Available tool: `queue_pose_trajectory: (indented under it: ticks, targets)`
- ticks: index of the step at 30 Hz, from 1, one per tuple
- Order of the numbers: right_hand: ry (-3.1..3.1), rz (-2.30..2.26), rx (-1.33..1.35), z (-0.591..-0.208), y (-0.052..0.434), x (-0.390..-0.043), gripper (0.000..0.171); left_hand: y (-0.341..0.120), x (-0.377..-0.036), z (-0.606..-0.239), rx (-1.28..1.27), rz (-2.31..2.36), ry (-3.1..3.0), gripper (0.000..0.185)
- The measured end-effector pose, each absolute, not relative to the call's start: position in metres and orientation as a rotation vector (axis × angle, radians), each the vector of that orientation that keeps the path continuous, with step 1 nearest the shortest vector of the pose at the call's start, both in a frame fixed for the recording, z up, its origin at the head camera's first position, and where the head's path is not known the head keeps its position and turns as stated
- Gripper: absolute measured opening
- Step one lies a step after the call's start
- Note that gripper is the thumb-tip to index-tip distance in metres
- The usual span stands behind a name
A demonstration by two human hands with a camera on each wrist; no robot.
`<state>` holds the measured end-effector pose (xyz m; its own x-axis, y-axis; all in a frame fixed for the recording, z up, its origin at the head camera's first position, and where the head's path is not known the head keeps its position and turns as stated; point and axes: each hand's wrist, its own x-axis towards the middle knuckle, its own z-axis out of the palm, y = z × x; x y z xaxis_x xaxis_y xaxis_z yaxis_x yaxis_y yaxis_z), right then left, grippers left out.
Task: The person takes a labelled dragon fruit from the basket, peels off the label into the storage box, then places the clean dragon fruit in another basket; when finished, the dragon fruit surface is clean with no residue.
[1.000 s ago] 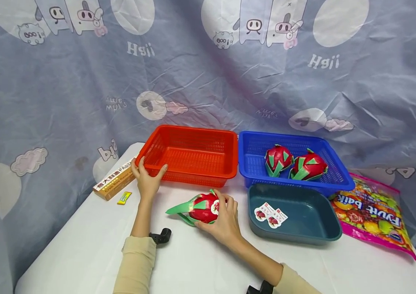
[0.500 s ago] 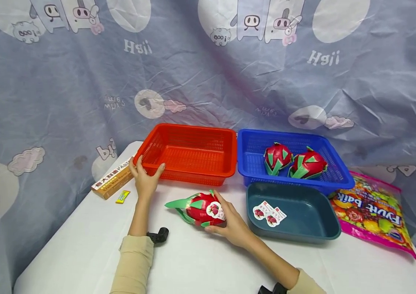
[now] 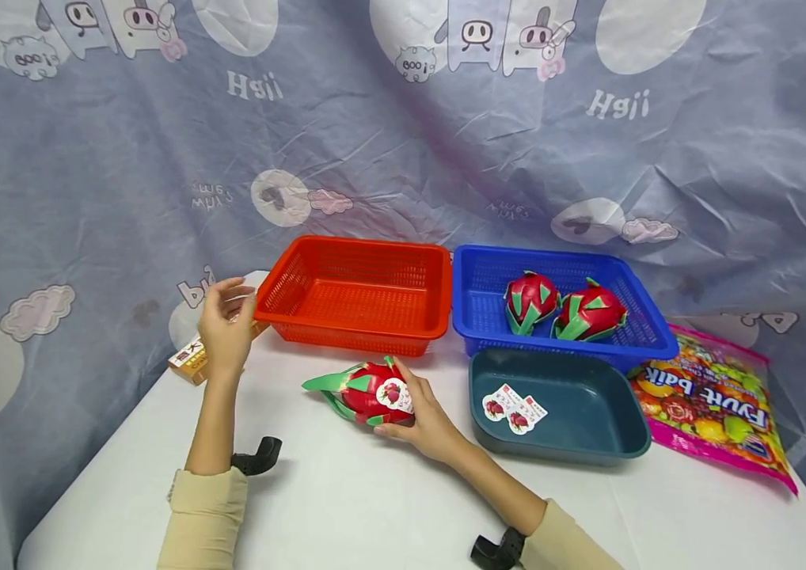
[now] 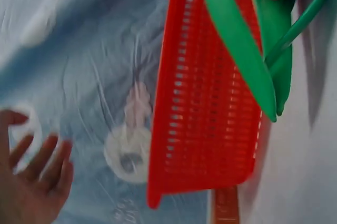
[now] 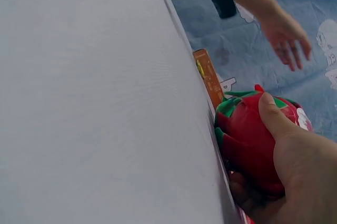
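A red dragon fruit (image 3: 367, 389) with green leaves and a round sticker lies on the white table (image 3: 346, 507). My right hand (image 3: 420, 416) grips it from the near side; the right wrist view shows the thumb over the red dragon fruit (image 5: 250, 140). My left hand (image 3: 226, 326) hovers with fingers spread, holding nothing, just left of the empty red basket (image 3: 360, 294). The left wrist view shows that left hand (image 4: 34, 182) open beside the red basket (image 4: 205, 113). A blue basket (image 3: 560, 305) holds two more dragon fruits (image 3: 563, 305).
A dark teal tray (image 3: 560, 412) with two stickers (image 3: 515, 408) sits in front of the blue basket. A pink candy bag (image 3: 716, 404) lies at the right. A tan box (image 3: 192, 358) lies behind my left hand. A patterned cloth backdrop (image 3: 403, 142) surrounds the table.
My left hand let go of the red basket's corner and lifted away to the left, fingers spread. My right hand still grips the dragon fruit, shifted slightly left.
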<state>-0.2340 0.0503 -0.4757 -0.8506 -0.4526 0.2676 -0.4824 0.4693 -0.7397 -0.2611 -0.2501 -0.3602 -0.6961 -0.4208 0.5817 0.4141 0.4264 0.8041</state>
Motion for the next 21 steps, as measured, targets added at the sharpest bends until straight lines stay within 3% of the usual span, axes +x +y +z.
queue_pose_trajectory:
  ticks: [6, 13, 21]
  targets:
    - [-2.658, 1.387, 0.798, -0.480, 0.051, -0.237, 0.103, -0.220, -0.247, -0.355, -0.736, -1.308, -2.496, 0.052]
    - [-2.801, 1.112, 0.672, -0.478, 0.057, -0.233, 0.095, -0.187, -0.257, -0.398, -0.969, -1.128, -2.800, 0.093]
    - [-2.754, 1.102, 0.664, -0.479, 0.061, -0.234, 0.091, -0.166, -0.265, -0.427, -1.098, -0.906, -2.853, 0.105]
